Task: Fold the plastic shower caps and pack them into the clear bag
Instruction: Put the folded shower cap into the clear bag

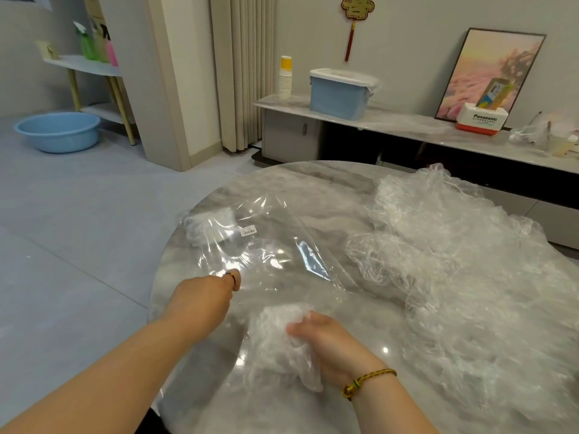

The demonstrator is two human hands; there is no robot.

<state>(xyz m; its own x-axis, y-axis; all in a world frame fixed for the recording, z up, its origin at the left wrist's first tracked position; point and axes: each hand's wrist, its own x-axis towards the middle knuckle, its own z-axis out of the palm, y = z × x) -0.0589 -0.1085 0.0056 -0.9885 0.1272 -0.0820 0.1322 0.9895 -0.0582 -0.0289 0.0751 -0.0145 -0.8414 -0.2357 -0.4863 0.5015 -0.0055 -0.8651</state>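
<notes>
A clear bag with a small white label lies flat on the round marble table, and a folded shower cap shows inside its far left end. My left hand pinches the bag's near edge. My right hand grips a crumpled, folded shower cap just in front of the bag's mouth. A big heap of loose clear shower caps covers the right side of the table.
Behind the table runs a low marble sideboard with a blue lidded bin, stacked paper cups, a white and red box and a framed picture. A blue basin sits on the floor at left.
</notes>
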